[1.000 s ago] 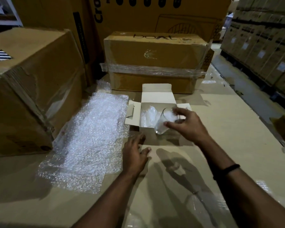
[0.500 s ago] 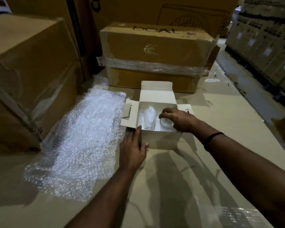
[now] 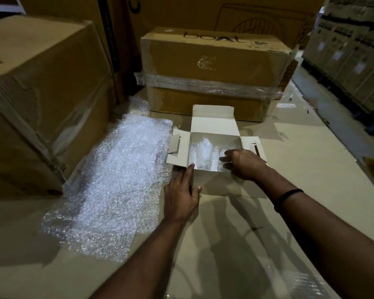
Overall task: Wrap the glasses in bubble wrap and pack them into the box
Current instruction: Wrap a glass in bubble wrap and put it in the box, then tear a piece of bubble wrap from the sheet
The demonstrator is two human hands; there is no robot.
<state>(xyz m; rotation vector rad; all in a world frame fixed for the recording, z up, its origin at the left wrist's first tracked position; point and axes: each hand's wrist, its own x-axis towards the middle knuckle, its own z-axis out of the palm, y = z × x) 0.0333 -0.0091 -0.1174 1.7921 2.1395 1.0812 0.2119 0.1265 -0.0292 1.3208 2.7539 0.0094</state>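
Observation:
A small white box (image 3: 209,124) stands open in the middle of the work surface. Inside it, on the left, lies a glass wrapped in bubble wrap (image 3: 201,154). My right hand (image 3: 243,165) reaches into the box's right half and grips a clear bare glass (image 3: 220,167), which is partly hidden by my fingers. My left hand (image 3: 180,193) rests against the box's front left corner, its forefinger straight along the edge and its thumb on the front wall. A flat sheet of bubble wrap (image 3: 117,180) lies left of the box.
A large cardboard carton (image 3: 41,100) stands close on the left. A taped carton (image 3: 214,67) sits right behind the white box. Stacked cartons (image 3: 354,50) line an aisle at the far right. The work surface (image 3: 300,158) drops off along its right edge.
My right hand has lowered the bare glass from above the box down into its right half. My left hand has slid forward from the surface to the box's front left corner.

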